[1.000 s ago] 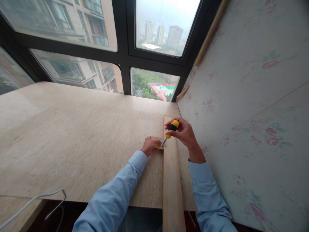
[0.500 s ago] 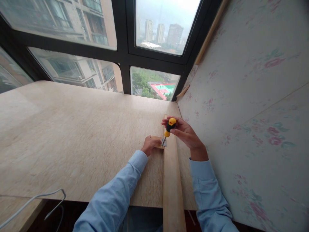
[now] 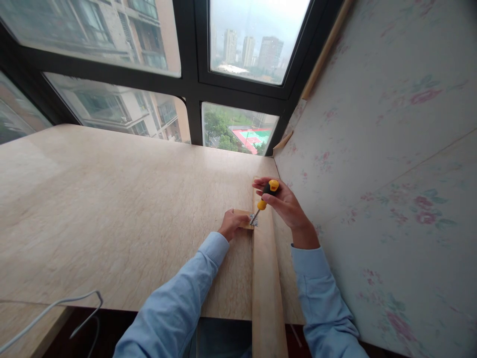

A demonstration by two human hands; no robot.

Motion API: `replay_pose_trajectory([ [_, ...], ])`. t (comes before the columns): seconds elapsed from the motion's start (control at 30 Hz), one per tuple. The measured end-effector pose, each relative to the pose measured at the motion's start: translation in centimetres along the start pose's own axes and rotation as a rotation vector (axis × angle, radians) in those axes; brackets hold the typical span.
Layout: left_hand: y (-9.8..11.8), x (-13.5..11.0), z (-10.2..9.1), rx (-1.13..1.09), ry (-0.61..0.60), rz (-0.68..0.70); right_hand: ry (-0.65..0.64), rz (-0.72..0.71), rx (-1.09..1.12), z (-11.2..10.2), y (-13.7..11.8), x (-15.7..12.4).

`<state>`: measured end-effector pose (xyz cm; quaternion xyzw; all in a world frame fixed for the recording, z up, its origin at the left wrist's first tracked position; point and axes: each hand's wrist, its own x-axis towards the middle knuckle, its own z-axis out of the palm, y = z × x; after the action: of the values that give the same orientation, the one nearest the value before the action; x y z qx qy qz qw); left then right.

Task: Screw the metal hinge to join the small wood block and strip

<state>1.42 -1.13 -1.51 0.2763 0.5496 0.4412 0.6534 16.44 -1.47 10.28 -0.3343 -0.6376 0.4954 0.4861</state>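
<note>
My right hand (image 3: 285, 204) grips a short screwdriver (image 3: 265, 197) with a yellow and black handle. Its tip rests on a small metal bracket (image 3: 254, 220) at the joint between a small wooden block (image 3: 244, 217) and a long wooden plank (image 3: 264, 268). My left hand (image 3: 231, 226) presses down on the small block from the left. The plank lies on the pale tabletop (image 3: 112, 209) and runs toward me past the table's front edge.
A floral-papered wall (image 3: 372, 164) stands close on the right of the plank. Dark-framed windows (image 3: 190, 84) rise behind the table. A white cable (image 3: 55, 308) loops at the table's near left corner.
My right hand has shifted its grip on the screwdriver handle, which now leans more to the right. The tip stays on the bracket and my left hand has not moved.
</note>
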Motion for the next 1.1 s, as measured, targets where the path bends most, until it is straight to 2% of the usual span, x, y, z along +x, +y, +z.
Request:
replay_pose_trajectory([
  [0.2,0.0,0.0,0.0,0.014,0.013,-0.009,-0.101,0.045,0.086,-0.7,-0.5,-0.4],
  [0.27,0.0,0.0,0.1,0.019,0.016,-0.015,-0.050,0.048,0.033,-0.8,-0.1,-0.2],
  [0.4,0.1,-0.1,0.0,0.027,0.015,-0.011,0.178,-0.057,-0.271,-0.7,1.1,0.3],
  [0.47,0.1,-0.1,0.0,0.022,0.011,-0.006,0.210,-0.096,-0.333,-0.5,1.3,0.5],
  [0.53,0.0,-0.1,0.0,0.017,0.010,-0.010,0.170,-0.080,-0.269,-0.3,1.2,0.4],
  [0.7,0.0,0.0,0.0,0.023,-0.001,-0.009,-0.033,0.003,0.026,-0.2,0.0,-0.2],
  [0.77,0.1,-0.1,0.0,0.022,-0.004,-0.008,-0.073,0.022,0.063,-0.4,-0.1,-0.3],
  [0.83,0.1,-0.1,0.0,0.021,-0.004,-0.018,-0.029,0.014,-0.015,-0.5,0.2,-0.2],
  [0.97,0.2,-0.2,0.0,0.031,-0.005,-0.025,0.184,-0.102,-0.352,-0.4,1.1,0.2],
  [1.03,0.2,-0.2,0.0,0.033,-0.002,-0.025,0.160,-0.120,-0.350,-0.2,1.2,0.2],
  [1.1,0.2,-0.2,0.0,0.027,0.000,-0.028,0.066,-0.106,-0.215,0.0,0.9,0.2],
])
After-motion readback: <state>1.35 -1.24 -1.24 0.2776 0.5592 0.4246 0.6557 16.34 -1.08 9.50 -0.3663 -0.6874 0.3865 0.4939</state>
